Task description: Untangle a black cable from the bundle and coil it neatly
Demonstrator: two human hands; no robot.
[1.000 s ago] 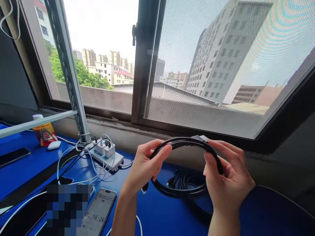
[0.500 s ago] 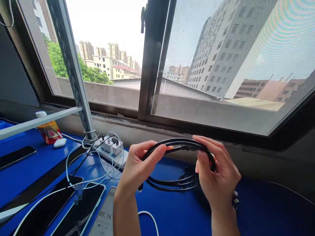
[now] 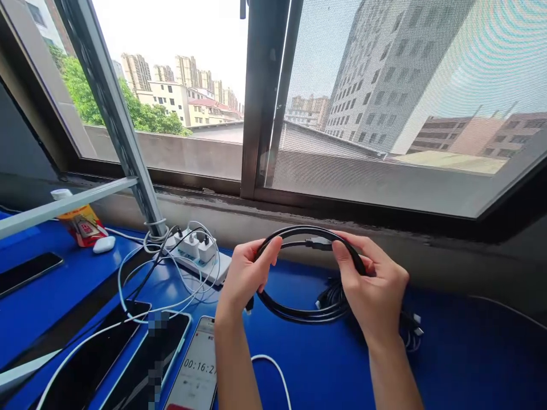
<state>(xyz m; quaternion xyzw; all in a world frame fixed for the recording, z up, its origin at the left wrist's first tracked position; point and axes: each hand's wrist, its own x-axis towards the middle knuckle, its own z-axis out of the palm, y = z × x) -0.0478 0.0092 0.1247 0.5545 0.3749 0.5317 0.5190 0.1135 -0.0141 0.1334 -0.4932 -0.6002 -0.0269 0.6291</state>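
A black cable is wound into a round coil of several loops, held up over the blue table. My left hand is closed on the coil's left side, thumb on top. My right hand grips the right side, its thumb pressing near a black connector at the top of the loop. One cable end with a dark plug hangs below my left hand. Behind and beneath my right hand lie more bundled black cables, with metal plug tips showing at the right.
Left of my hands, a white power strip holds several chargers with tangled cords. Several phones lie at the lower left, one showing a timer. A metal post, a red-yellow pouch and a white case stand near the window.
The coil has become a rounder, more open ring. My right thumb has shifted up to its upper right side, and the connector shows more plainly. The camera view has tilted slightly down.
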